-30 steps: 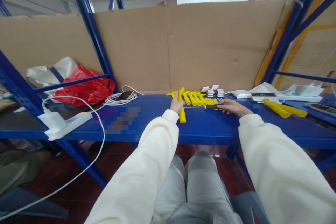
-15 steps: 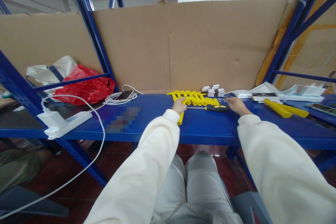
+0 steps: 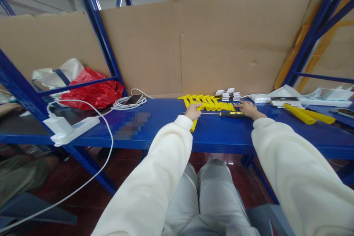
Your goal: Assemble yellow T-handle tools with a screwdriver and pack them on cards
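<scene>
My left hand (image 3: 193,111) is curled round a yellow T-shaped plastic part (image 3: 194,124) that lies on the blue shelf (image 3: 221,136). A screwdriver (image 3: 231,114) with a black and yellow handle lies across the shelf, its thin shaft pointing left toward that hand. My right hand (image 3: 248,109) rests on the handle's right end, fingers curved over it. Behind both hands a row of several yellow parts (image 3: 210,102) lies side by side, with a stack of small white and black pieces (image 3: 229,95) beside it.
Two long yellow tubes (image 3: 306,115) and white packets (image 3: 282,94) lie at the right. A phone on a coiled white cable (image 3: 129,102), a white power strip (image 3: 73,128) and a red bag (image 3: 92,90) are at the left. A cardboard sheet (image 3: 177,48) backs the shelf.
My left hand lowered the yellow part from tilted upright to flat on the shelf. My right hand slid right along the screwdriver to its handle end.
</scene>
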Motion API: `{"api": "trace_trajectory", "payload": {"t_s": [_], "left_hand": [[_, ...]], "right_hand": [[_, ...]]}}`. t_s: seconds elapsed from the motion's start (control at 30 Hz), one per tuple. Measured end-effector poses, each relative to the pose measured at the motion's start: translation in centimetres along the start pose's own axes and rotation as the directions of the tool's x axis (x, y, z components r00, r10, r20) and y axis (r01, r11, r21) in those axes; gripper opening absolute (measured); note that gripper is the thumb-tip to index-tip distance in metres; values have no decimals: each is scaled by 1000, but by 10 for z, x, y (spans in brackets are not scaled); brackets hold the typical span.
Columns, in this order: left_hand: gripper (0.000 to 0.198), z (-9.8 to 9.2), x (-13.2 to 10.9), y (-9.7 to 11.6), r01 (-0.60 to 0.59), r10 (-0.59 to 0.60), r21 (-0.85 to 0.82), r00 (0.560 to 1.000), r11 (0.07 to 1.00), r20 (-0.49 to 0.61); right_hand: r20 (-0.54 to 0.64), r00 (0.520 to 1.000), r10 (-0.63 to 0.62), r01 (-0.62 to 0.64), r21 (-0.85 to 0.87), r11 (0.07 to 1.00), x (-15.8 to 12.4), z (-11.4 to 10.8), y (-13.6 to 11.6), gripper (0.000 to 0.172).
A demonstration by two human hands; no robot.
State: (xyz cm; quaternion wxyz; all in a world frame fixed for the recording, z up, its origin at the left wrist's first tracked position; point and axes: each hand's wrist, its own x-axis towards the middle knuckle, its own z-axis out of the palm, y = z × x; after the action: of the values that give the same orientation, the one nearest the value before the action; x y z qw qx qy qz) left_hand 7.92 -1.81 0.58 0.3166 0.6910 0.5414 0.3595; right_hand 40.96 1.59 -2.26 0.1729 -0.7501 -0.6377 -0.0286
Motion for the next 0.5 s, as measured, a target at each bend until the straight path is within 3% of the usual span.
{"api": "trace_trajectory", "payload": {"t_s": [0.2, 0.37, 0.5], "left_hand": [[61, -2, -3, 3, -68, 69, 44, 997, 997, -22], [63, -1, 0, -1, -117, 117, 68, 993, 991, -4], [61, 0, 1, -2, -126, 128, 75, 992, 989, -12]], "right_hand": [[-100, 992, -78, 76, -28, 997, 8, 9, 6, 49], [-107, 992, -64, 66, 21, 998, 12, 9, 7, 31], [-106, 993, 50, -39, 105, 994, 13, 6, 9, 11]]}}
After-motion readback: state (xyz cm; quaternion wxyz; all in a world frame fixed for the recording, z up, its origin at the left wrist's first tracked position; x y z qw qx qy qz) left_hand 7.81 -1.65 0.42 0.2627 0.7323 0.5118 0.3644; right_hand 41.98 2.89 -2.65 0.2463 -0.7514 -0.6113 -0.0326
